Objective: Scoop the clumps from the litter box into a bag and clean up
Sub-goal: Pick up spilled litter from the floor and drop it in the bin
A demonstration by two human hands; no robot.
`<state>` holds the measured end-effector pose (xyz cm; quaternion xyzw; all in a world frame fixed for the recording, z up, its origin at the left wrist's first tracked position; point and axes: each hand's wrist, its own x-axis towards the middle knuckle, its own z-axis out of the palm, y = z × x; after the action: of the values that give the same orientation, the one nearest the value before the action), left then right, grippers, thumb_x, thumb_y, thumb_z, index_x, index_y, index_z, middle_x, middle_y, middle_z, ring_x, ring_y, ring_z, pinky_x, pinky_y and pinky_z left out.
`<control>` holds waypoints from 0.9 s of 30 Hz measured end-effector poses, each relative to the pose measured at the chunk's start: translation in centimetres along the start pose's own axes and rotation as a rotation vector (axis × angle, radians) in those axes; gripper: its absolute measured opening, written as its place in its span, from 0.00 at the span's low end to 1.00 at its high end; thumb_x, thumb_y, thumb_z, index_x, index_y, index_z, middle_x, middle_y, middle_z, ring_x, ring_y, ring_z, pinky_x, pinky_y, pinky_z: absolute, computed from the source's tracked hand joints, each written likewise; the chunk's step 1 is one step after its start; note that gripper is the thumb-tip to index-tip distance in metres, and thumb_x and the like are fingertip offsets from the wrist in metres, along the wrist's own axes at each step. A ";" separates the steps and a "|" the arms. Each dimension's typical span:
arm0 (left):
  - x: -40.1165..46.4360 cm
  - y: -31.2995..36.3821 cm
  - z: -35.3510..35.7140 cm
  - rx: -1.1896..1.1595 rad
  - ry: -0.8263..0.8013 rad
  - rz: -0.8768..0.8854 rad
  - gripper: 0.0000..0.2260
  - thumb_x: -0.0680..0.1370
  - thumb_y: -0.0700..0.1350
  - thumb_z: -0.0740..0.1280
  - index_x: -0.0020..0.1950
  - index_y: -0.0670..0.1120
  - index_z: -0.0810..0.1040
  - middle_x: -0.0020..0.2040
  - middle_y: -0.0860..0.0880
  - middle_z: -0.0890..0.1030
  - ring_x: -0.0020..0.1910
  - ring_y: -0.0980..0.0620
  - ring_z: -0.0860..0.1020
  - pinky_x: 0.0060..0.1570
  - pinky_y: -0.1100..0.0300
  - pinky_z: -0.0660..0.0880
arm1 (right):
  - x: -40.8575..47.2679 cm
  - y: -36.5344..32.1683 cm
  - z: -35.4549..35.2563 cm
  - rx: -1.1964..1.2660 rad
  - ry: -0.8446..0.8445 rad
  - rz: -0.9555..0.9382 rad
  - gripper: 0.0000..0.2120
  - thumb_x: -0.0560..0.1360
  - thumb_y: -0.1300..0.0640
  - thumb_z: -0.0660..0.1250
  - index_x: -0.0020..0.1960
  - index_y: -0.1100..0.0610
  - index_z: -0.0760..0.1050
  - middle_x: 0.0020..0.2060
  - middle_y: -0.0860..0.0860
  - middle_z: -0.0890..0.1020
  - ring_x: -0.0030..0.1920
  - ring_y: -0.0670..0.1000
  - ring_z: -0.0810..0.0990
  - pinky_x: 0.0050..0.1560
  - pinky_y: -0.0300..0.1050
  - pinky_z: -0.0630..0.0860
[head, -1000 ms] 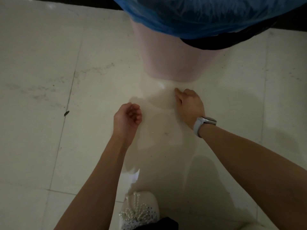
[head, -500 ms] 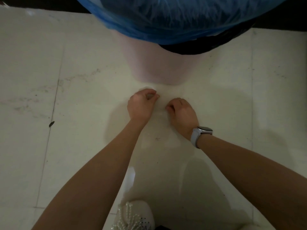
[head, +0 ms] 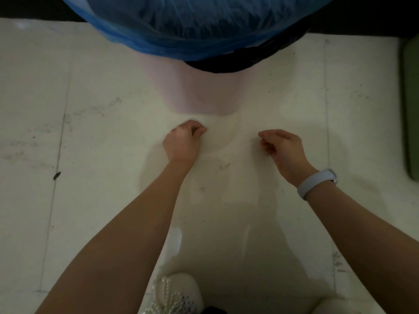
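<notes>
A thin, translucent bag (head: 226, 177) is held stretched in front of a pink bin (head: 199, 94), its long axis running from the hands back toward the shoe (head: 179, 293). Its top edge is pinched by the left hand (head: 181, 143) and right hand (head: 283, 148), set apart. The mouth would best be opened by an even, gentle pull, so the film is not torn.

Bare forearms, pale wristband (head: 317, 182) on right wrist, pearl-trimmed white shoe (head: 179, 293).
</notes>
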<state>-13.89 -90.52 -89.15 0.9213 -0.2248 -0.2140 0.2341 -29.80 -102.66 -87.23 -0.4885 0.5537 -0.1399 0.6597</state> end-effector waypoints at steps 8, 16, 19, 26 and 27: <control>-1.2 -0.5 -1.5 -0.682 0.021 -0.196 0.07 0.76 0.42 0.66 0.39 0.49 0.78 0.31 0.54 0.74 0.30 0.61 0.69 0.37 0.65 0.68 | -0.1 2.3 0.9 -0.702 0.024 -0.341 0.07 0.73 0.61 0.68 0.49 0.63 0.78 0.44 0.54 0.76 0.44 0.49 0.73 0.46 0.35 0.67; -3.7 -2.2 -1.6 -0.758 -0.013 -0.280 0.07 0.77 0.41 0.66 0.39 0.48 0.77 0.27 0.55 0.68 0.27 0.58 0.63 0.30 0.65 0.63 | -0.1 3.6 1.6 -0.882 0.074 -0.497 0.05 0.74 0.67 0.63 0.44 0.69 0.76 0.44 0.64 0.76 0.49 0.62 0.73 0.44 0.40 0.61; -2.8 -1.4 -1.0 -0.453 0.042 -0.151 0.03 0.74 0.46 0.69 0.45 0.47 0.81 0.30 0.53 0.69 0.30 0.55 0.67 0.37 0.61 0.66 | 0.1 3.2 1.9 -0.868 0.084 -0.467 0.06 0.75 0.68 0.60 0.46 0.69 0.75 0.45 0.63 0.75 0.48 0.61 0.72 0.44 0.41 0.62; -0.7 0.4 0.5 -0.238 0.071 -0.140 0.10 0.73 0.50 0.69 0.53 0.51 0.81 0.51 0.49 0.83 0.51 0.49 0.79 0.50 0.61 0.72 | 0.1 -0.7 1.6 0.252 -0.115 0.070 0.11 0.78 0.68 0.55 0.39 0.62 0.72 0.33 0.54 0.73 0.33 0.49 0.70 0.34 0.37 0.69; -0.7 0.5 0.6 -0.211 0.086 -0.142 0.10 0.74 0.50 0.69 0.54 0.51 0.81 0.51 0.50 0.83 0.52 0.50 0.79 0.48 0.62 0.70 | 0.0 -1.2 1.5 0.358 -0.177 0.134 0.12 0.78 0.68 0.54 0.38 0.62 0.71 0.33 0.54 0.73 0.33 0.49 0.69 0.34 0.37 0.68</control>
<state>-14.89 -90.77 -89.15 0.9136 -0.1250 -0.2126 0.3234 -28.09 -102.52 -86.47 -0.3359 0.4911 -0.1484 0.7899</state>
